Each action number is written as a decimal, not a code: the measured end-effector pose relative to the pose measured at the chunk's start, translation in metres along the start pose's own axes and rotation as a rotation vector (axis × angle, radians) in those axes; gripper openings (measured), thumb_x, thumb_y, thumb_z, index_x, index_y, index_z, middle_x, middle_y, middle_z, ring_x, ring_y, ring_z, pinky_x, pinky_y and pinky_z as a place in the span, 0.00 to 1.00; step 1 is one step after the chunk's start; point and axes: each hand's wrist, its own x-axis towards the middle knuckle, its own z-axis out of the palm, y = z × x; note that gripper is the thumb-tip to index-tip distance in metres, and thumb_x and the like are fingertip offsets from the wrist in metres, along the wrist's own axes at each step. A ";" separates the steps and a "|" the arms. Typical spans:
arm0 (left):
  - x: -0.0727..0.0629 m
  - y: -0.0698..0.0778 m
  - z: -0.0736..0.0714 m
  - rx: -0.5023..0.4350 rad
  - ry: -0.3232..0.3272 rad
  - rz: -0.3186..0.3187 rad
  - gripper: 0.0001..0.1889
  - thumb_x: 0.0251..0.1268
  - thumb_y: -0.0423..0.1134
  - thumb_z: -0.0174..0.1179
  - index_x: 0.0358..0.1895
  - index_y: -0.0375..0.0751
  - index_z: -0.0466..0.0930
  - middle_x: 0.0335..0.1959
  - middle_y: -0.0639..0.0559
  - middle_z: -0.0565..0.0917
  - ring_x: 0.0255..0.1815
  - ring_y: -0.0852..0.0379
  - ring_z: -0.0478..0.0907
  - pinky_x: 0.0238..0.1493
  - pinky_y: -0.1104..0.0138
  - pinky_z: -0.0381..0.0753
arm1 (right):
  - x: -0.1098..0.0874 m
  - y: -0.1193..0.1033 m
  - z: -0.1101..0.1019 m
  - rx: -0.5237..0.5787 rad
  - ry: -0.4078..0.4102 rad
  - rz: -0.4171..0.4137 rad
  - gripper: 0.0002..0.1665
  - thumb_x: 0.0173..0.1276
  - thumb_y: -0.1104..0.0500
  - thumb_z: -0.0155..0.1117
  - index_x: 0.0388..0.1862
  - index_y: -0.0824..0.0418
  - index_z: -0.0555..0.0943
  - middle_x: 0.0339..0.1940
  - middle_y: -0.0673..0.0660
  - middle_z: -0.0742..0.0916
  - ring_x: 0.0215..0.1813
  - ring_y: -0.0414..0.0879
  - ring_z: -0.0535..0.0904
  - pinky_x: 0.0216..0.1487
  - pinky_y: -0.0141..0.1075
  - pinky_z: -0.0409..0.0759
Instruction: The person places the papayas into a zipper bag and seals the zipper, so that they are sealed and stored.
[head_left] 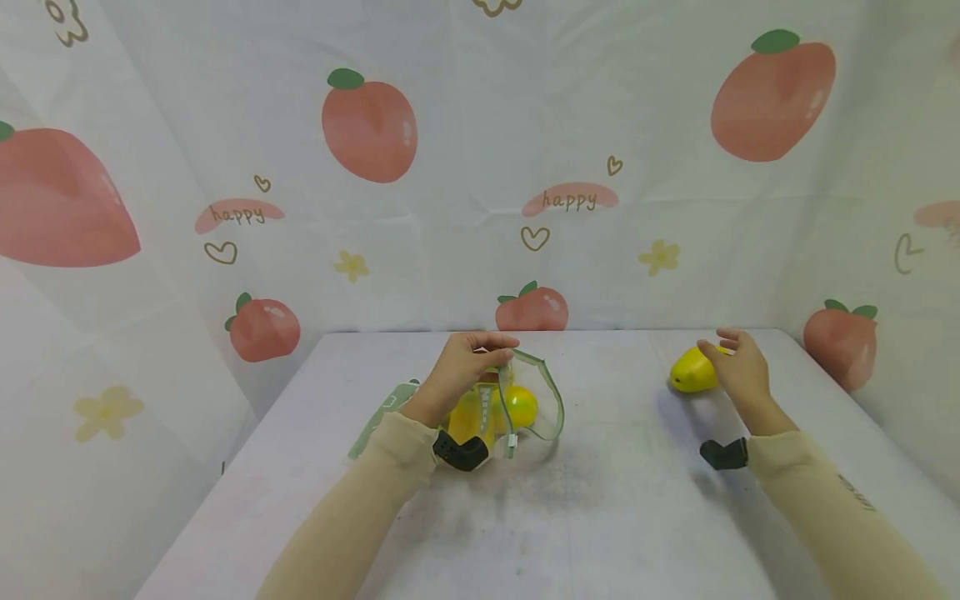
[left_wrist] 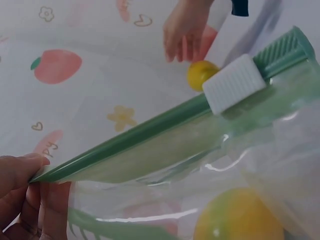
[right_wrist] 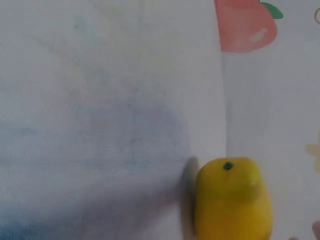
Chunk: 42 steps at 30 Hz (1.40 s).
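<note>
My left hand [head_left: 468, 367] pinches the rim of a clear zip bag [left_wrist: 145, 187] between thumb and fingers. The bag has a green zip strip [left_wrist: 130, 137] with a white slider [left_wrist: 234, 84], and its mouth gapes in the head view. A round yellow fruit [head_left: 521, 407] shows through the plastic, with more yellow [head_left: 467, 414] beside it, partly behind the wrist. Over at the right, my right hand [head_left: 742, 375] hovers by a smooth, oblong yellow fruit [head_left: 692, 372], fingers loosely bent and not closed round it. That fruit [right_wrist: 234, 210] has a small dark green stem spot.
Left of the bag lies a flat green piece [head_left: 382, 418] with pale print, perhaps part of the bag. The white tabletop [head_left: 615, 500] ends at a fruit-print curtain [head_left: 450, 233] behind. Black wrist mounts [head_left: 723, 454] hang below both wrists.
</note>
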 end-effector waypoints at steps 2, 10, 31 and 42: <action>-0.001 0.001 0.000 -0.003 0.002 -0.002 0.11 0.66 0.35 0.61 0.49 0.37 0.85 0.42 0.50 0.82 0.39 0.56 0.76 0.47 0.61 0.85 | 0.000 0.002 0.000 -0.008 0.018 0.032 0.41 0.75 0.47 0.48 0.74 0.74 0.52 0.71 0.79 0.61 0.70 0.73 0.58 0.70 0.61 0.59; -0.001 0.000 -0.001 0.006 0.000 0.000 0.12 0.66 0.36 0.62 0.49 0.37 0.85 0.44 0.48 0.83 0.39 0.56 0.76 0.47 0.61 0.85 | 0.004 0.014 0.005 -0.037 -0.039 0.205 0.47 0.75 0.45 0.46 0.75 0.76 0.42 0.71 0.82 0.50 0.71 0.74 0.53 0.72 0.61 0.56; 0.001 -0.004 -0.001 0.001 0.004 0.014 0.11 0.66 0.34 0.61 0.49 0.37 0.85 0.38 0.53 0.82 0.37 0.57 0.74 0.43 0.62 0.85 | 0.022 0.030 0.022 -0.098 -0.232 0.110 0.54 0.71 0.46 0.56 0.76 0.72 0.37 0.74 0.78 0.49 0.72 0.75 0.49 0.72 0.65 0.52; 0.000 -0.002 -0.001 0.009 0.004 0.001 0.12 0.66 0.36 0.62 0.50 0.37 0.85 0.40 0.51 0.82 0.38 0.57 0.75 0.45 0.62 0.85 | 0.018 0.026 0.024 -0.089 -0.249 0.077 0.53 0.69 0.52 0.59 0.77 0.69 0.37 0.74 0.79 0.50 0.71 0.75 0.51 0.70 0.65 0.55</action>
